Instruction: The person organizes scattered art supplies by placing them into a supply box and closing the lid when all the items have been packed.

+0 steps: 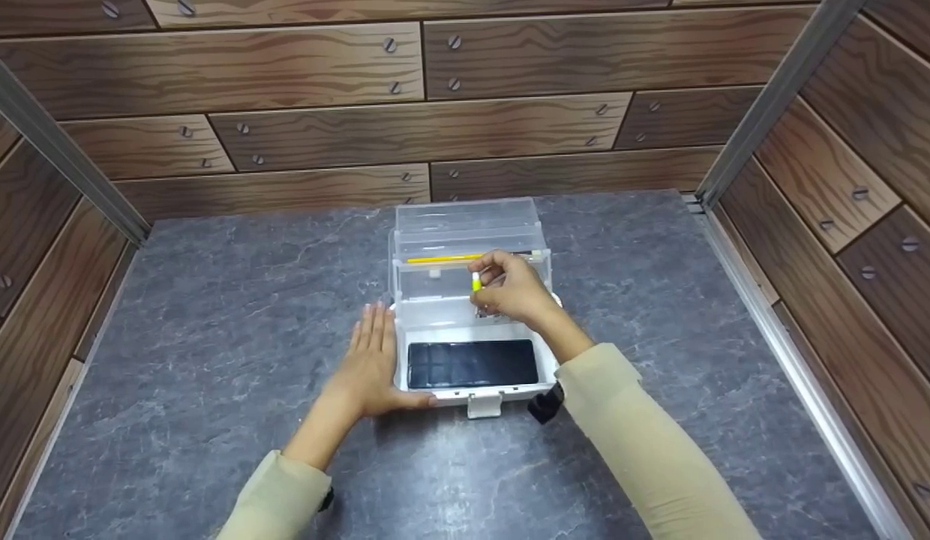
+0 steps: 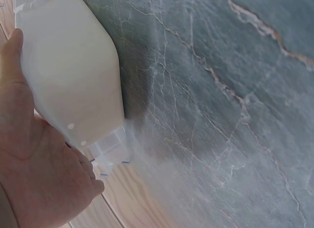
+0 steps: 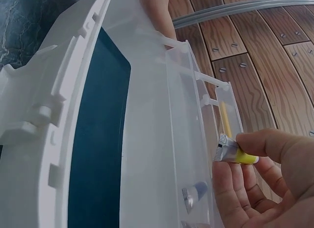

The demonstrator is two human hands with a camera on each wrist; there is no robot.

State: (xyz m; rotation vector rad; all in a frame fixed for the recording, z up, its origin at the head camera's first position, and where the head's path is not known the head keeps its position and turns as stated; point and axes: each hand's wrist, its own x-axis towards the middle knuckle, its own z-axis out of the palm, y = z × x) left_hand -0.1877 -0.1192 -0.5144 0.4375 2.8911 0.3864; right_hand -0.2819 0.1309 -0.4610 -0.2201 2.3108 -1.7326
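Observation:
My right hand (image 1: 514, 289) pinches a small paint tube (image 1: 476, 283) between thumb and fingers, over the tiers of an open white storage box (image 1: 508, 391). The tube has a yellow band, a white cap and a silver crimped end, clear in the right wrist view. My left hand (image 1: 367, 367) rests along the box's left side, fingers straight, with its thumb on the front rim. A black smartphone (image 1: 472, 364) lies flat in the box's base. In a clear tray (image 3: 184, 115) sits another small tube (image 3: 195, 194) with a blue band.
Behind the base rise the clear tiers and the raised lid (image 1: 465, 216). A slim yellow stick (image 1: 442, 259) lies in an upper tray. The latch (image 1: 484, 406) hangs at the box's front. Wood-patterned walls (image 1: 322, 139) enclose the grey marbled table (image 1: 232, 315).

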